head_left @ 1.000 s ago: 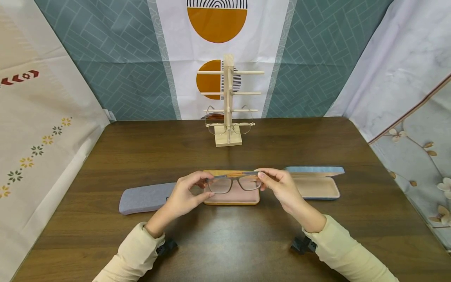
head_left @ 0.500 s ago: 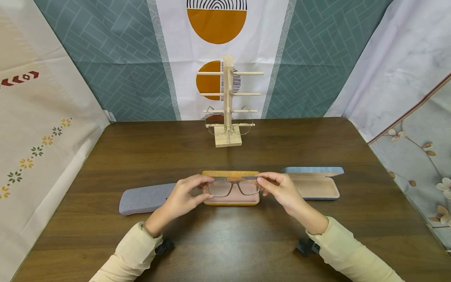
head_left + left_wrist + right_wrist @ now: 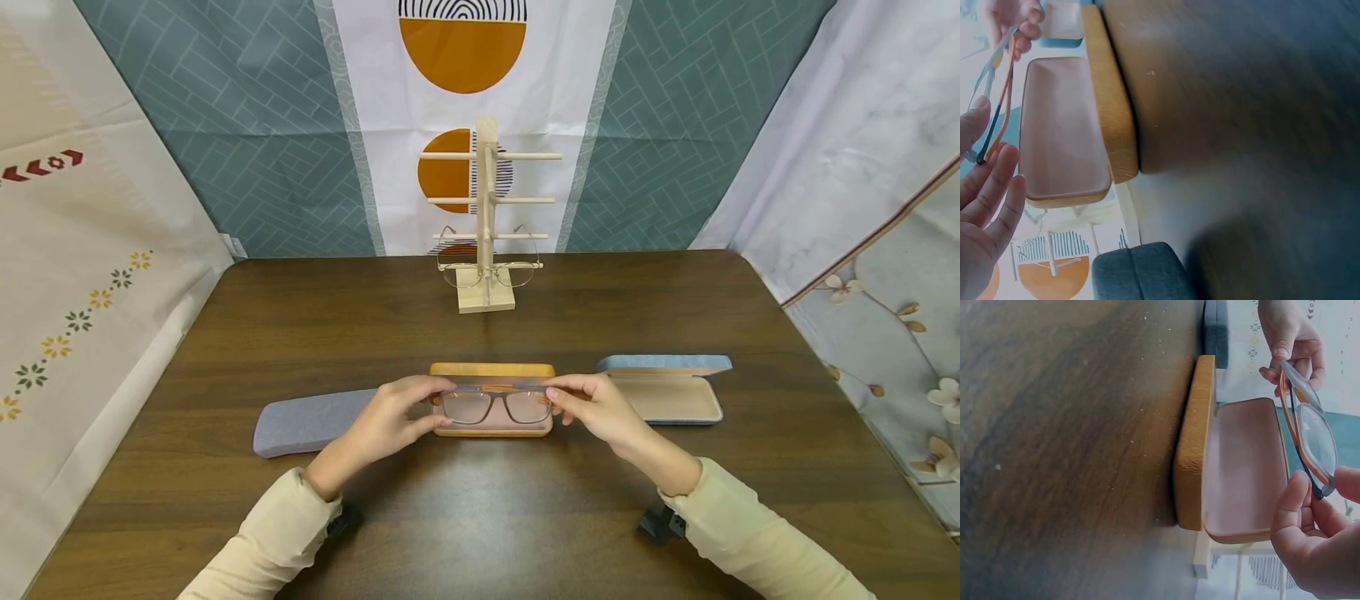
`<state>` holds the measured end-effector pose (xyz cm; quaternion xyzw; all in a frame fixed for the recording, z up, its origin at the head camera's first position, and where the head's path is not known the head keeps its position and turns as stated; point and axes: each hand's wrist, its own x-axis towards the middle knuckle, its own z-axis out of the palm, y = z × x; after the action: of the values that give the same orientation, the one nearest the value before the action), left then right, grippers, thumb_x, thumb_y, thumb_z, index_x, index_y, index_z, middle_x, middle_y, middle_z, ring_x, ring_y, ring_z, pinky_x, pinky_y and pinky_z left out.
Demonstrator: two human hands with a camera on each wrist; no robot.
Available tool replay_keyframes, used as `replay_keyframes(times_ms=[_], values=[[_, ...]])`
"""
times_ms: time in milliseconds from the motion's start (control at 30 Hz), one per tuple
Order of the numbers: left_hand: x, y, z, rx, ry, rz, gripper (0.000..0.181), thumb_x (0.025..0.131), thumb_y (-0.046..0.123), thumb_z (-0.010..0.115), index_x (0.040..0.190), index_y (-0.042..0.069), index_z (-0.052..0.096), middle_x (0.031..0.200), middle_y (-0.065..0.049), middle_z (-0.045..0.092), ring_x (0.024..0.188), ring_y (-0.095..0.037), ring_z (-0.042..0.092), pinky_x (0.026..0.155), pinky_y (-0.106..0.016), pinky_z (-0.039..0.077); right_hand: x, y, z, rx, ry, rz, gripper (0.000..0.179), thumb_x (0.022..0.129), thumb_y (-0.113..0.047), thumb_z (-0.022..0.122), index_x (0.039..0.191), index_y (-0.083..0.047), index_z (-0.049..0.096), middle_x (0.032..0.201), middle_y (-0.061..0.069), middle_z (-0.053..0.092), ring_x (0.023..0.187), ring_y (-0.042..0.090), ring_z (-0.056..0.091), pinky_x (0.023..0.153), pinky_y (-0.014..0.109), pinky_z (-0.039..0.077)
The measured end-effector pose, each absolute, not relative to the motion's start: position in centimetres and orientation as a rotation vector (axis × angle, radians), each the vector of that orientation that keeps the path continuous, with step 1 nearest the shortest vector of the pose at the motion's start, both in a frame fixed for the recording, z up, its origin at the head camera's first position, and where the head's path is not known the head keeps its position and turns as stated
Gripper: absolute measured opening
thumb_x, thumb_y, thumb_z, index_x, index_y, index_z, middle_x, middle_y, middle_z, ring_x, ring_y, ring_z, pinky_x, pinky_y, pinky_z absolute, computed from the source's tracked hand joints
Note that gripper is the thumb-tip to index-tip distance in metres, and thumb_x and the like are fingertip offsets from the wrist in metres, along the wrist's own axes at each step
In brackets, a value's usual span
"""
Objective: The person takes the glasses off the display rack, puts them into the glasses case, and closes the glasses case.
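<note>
Gripping glasses (image 3: 498, 396) by both ends in fingers of left hand (image 3: 387, 418) and right hand (image 3: 602, 408), above open yellow case (image 3: 491, 369). Just shifted slightly toward six o'clock and levelled; apparently squarer to case.

Grey, orange and black on the glasses (image 3: 497, 397). Yellow outside, pink inside on the middle case (image 3: 492, 369); grey-lavender on the closed case (image 3: 318, 421) toward the left edge of the tabletop (image 3: 495, 508); light blue on the beige-lined case (image 3: 667, 362) toward the right edge. Dark brown grain across the tabletop — pale wood on the stand (image 3: 486, 183) near its far edge. Paler lines over teal on the backdrop (image 3: 240, 125) — orange, white and black at centre.
</note>
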<state>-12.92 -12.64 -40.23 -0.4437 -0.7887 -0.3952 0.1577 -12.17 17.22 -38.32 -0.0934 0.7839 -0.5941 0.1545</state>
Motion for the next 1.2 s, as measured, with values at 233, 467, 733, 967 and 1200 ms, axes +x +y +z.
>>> replay_keyframes(times_ms=[233,467,733,967,1200], values=[[-13.3,-12.8,-40.6,-1.261,-2.316,-1.041,0.042,0.067,0.004,0.078,0.105,0.0,0.06,0.091,-0.009,0.065,0.074,-0.015,0.06,0.061,-0.03,0.052,-12.6,17.1,-38.9,-0.243,2.168,-1.728,0.03,0.092,-0.008,0.054,0.112,0.014,0.056,0.087,0.015,0.062,0.068,0.02,0.057,0.064,0.028,0.05],[-13.5,-12.8,-40.7,-1.244,-2.403,-0.889,0.041,0.07,0.008,0.078,0.107,0.002,0.059,0.088,-0.006,0.064,0.073,-0.014,0.06,0.062,-0.027,0.05,-13.1,16.8,-39.5,-0.223,2.102,-1.762,0.03,0.092,-0.005,0.052,0.112,0.016,0.054,0.083,0.011,0.06,0.066,0.013,0.057,0.06,0.023,0.049],[-13.6,-12.7,-40.4,-1.252,-2.49,-0.693,0.04,0.073,0.015,0.076,0.107,0.005,0.058,0.076,-0.002,0.059,0.063,-0.012,0.053,0.055,-0.026,0.045,-13.4,16.7,-40.1,-0.182,2.018,-1.802,0.03,0.092,-0.004,0.051,0.112,0.018,0.052,0.076,0.006,0.061,0.066,0.012,0.056,0.058,0.022,0.048],[-14.0,-12.6,-40.5,-1.277,-2.539,-0.635,0.038,0.074,0.017,0.076,0.105,0.006,0.058,0.073,0.0,0.06,0.056,-0.009,0.05,0.049,-0.022,0.042,-13.7,16.7,-40.6,-0.115,1.969,-1.808,0.03,0.092,-0.004,0.052,0.11,0.019,0.052,0.074,0.003,0.059,0.067,0.011,0.055,0.056,0.02,0.048],[-14.4,-12.5,-40.8,-1.296,-2.597,-0.64,0.04,0.074,0.019,0.075,0.107,0.004,0.058,0.073,0.001,0.06,0.055,-0.005,0.048,0.047,-0.019,0.04,-14.0,16.7,-41.0,-0.086,1.961,-1.803,0.031,0.091,-0.005,0.053,0.111,0.019,0.052,0.072,0.001,0.061,0.063,0.009,0.055,0.055,0.019,0.047]])
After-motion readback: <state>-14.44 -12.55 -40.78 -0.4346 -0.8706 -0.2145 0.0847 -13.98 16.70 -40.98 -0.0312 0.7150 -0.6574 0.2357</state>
